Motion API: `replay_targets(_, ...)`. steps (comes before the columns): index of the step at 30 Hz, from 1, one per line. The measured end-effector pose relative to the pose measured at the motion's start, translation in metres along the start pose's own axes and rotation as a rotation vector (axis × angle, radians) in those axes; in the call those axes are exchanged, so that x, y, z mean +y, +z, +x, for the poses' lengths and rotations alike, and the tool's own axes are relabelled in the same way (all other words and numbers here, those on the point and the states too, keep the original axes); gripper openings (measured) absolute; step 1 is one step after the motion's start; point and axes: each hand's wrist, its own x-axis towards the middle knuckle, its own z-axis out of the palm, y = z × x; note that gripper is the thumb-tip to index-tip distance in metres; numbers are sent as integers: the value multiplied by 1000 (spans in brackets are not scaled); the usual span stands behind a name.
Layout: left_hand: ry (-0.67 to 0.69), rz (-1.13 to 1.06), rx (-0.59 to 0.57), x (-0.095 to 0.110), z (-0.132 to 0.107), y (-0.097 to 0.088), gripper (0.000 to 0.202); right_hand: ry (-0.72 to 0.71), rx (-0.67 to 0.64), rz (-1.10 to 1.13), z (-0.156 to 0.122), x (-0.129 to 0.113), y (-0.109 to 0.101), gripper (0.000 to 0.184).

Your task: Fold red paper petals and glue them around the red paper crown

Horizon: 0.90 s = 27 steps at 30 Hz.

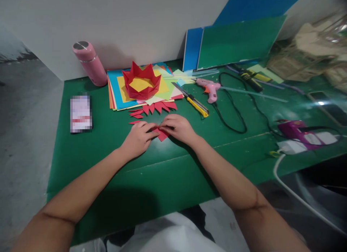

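Observation:
Between my two hands lies a small piece of red paper [163,135] on the green tabletop, its lower corner pointing toward me. My left hand [138,139] grips its left side, thumb and fingers closed on it. From the right, my right hand [177,128] pinches the upper edge near the middle; the fingertips of both hands nearly meet and cover part of the paper. Just beyond them sit several folded red paper pieces [159,108] in a loose row. Behind those, a red folded-paper ring with pointed tips [142,91] rests on a stack of coloured paper [113,86].
A pink bottle [90,64] and a blurred-out flat object [80,114] are at left. To the right lie a yellow utility knife [197,105], a pink glue gun [210,87] with looping black cord, pliers [251,80], and a purple power unit [294,131]. Panels [238,42] lean behind.

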Motion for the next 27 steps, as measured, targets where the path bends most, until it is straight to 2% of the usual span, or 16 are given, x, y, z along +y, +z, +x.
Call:
replay_targets(8, 7, 15, 4, 0, 0, -1, 32, 0, -12, -3, 0, -2, -2, 20)
replay_targets(16, 3, 23, -7, -1, 0, -1, 32, -18, -117, -23, -3, 1, -14, 22)
replay_targets(27, 33, 46, -4, -3, -1, -1, 30, -48, -142, -88, -2, 1, -19, 27)
